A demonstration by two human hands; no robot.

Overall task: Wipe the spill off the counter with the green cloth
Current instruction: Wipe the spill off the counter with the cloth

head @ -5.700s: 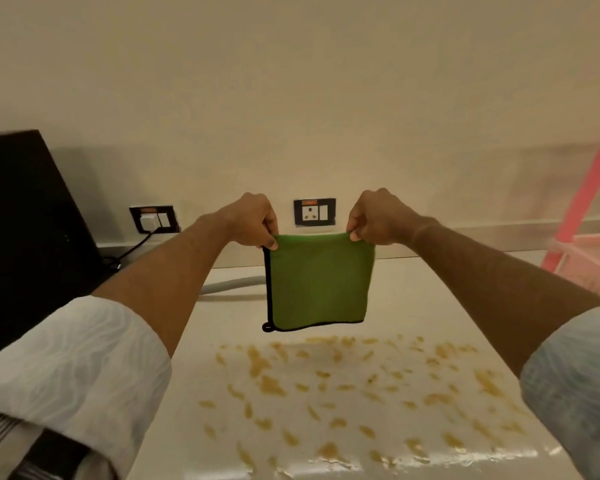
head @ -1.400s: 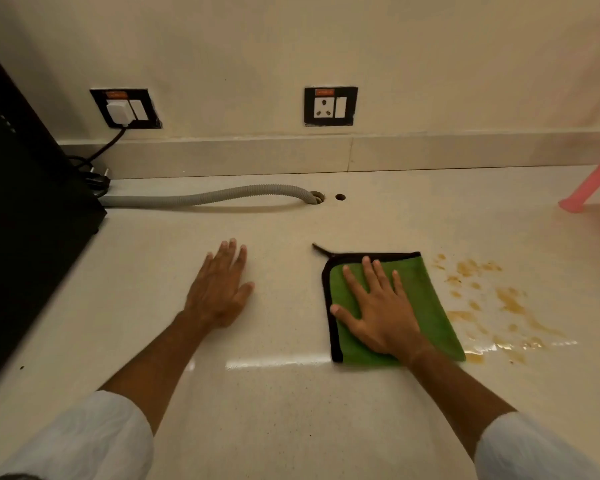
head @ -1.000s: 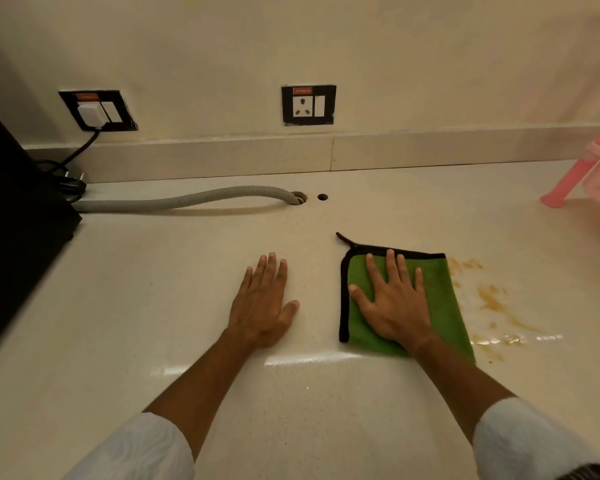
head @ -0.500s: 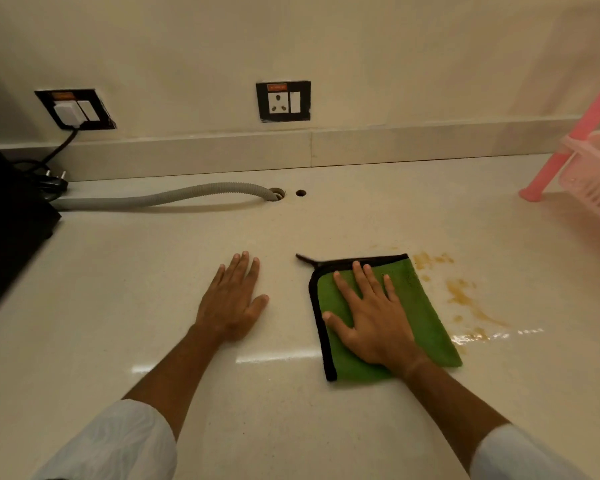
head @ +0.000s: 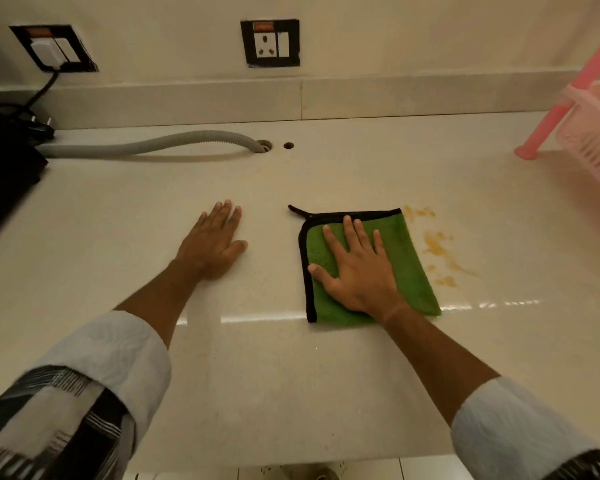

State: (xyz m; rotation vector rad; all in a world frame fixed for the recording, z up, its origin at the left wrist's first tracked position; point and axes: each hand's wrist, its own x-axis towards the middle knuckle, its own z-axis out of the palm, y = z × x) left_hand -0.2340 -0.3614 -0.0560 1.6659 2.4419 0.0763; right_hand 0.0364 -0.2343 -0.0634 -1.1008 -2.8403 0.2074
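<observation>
The green cloth (head: 409, 258), edged in black, lies flat on the cream counter (head: 291, 375). My right hand (head: 355, 271) presses down on it with the palm flat and the fingers spread. Brown spill marks (head: 437, 247) streak the counter just right of the cloth, touching its right edge. My left hand (head: 212, 245) rests flat on the bare counter to the left of the cloth, holding nothing.
A grey ribbed hose (head: 153, 145) runs along the back into a counter hole. A black appliance (head: 4, 168) stands at the left edge, and a pink plastic rack (head: 596, 133) at the far right. Two wall sockets (head: 270, 43) sit above the backsplash.
The cloth, earlier held up in both hands, now lies under my right hand. The wide spread of brown spots has shrunk to a few streaks right of the cloth.
</observation>
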